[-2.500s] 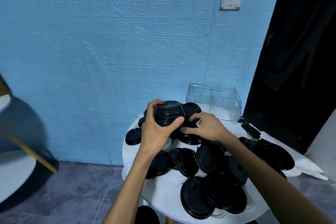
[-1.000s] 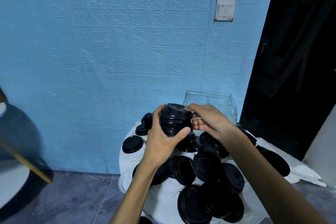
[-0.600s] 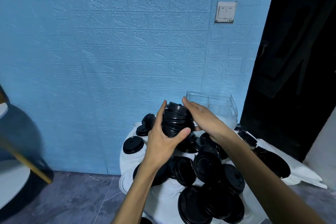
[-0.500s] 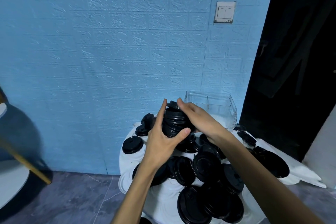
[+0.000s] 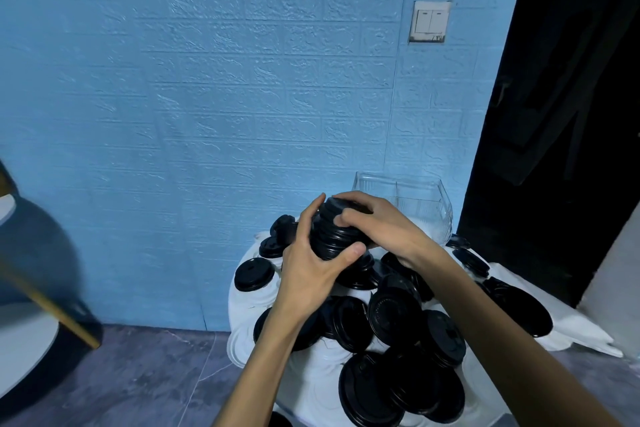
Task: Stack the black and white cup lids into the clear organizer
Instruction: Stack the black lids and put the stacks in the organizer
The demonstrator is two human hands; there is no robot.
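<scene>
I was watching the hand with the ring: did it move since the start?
Yes. The right hand rose off the loose lids onto the held lid stack, nearer the clear organizer.

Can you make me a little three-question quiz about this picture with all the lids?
1. True or false: the clear organizer is full of lids.
2. What does the left hand grip?
A. a light switch
B. a stack of black lids
C. a cup
3. Fill in: the right hand rests on the ____ of that stack.

Key: 1 false, it looks empty. 2 B. 3 top.
</scene>
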